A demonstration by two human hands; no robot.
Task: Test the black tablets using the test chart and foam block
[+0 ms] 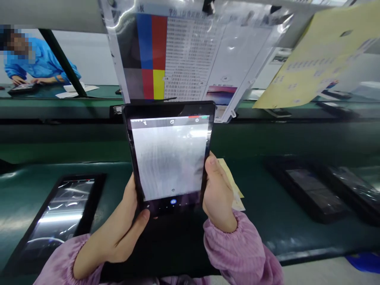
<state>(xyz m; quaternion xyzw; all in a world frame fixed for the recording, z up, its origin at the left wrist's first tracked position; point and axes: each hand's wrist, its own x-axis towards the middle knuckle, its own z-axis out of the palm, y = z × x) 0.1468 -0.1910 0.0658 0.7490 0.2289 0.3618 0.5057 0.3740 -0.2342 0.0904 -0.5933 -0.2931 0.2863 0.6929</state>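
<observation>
A black tablet (pixel 170 158) is held up in front of me, its lit screen showing a camera app with a pale, blurry picture. My left hand (pixel 124 225) grips its lower left edge, thumb near the bottom corner. Around the right edge my right hand (pixel 218 190) is closed, with the thumb on the frame. Fingers behind the tablet are hidden. Just beyond its top edge hangs a test chart (pixel 190 55) in a clear sleeve, printed with colour blocks, lines of text and a small landscape picture.
Another tablet (pixel 65 213) lies on the green bench (pixel 255 233) at left. Two more dark devices, one a tablet (pixel 311 190), lie at right. Yellow paper (pixel 230 178) sits behind my right hand; a yellow sheet (pixel 320 59) hangs upper right. Across the bench a person in blue (pixel 41 59) handles a device.
</observation>
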